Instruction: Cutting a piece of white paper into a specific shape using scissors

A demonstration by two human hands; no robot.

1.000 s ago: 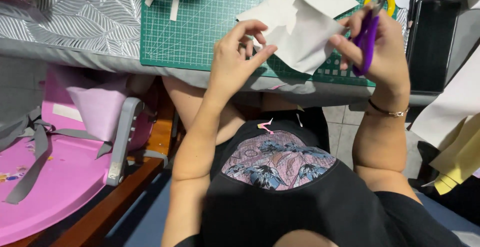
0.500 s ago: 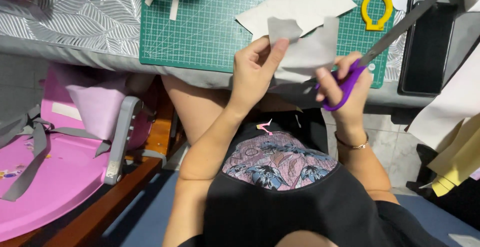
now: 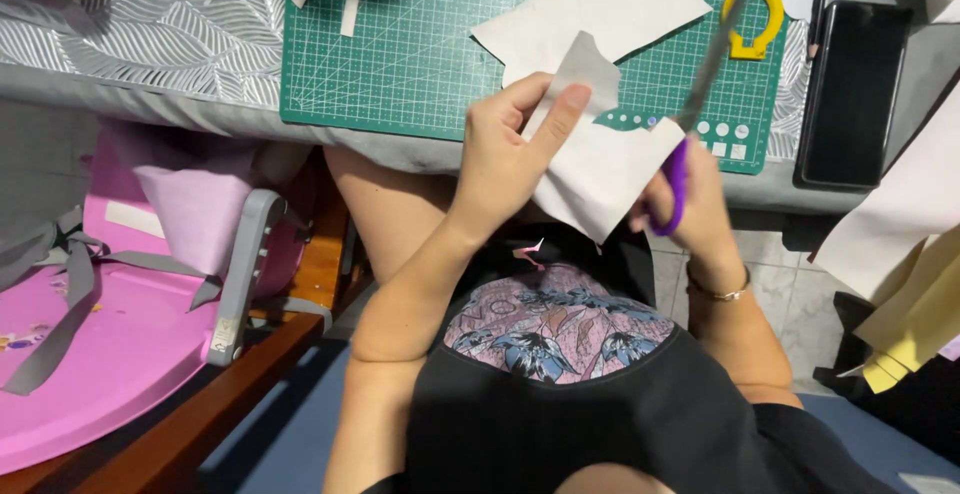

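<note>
Here, left hand [image 3: 505,154] pinches white paper [image 3: 600,169]; right hand [image 3: 690,204] grips purple scissors [image 3: 690,144].

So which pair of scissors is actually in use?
Start at the green cutting mat on the table. Just below its lower right corner, the right hand works purple-handled scissors into white paper. The other pair, yellow-handled scissors, lies untouched on the mat.

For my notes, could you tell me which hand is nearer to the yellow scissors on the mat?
Right. The right hand holds purple scissors just below the yellow scissors; the left hand pinches paper farther left.
</note>
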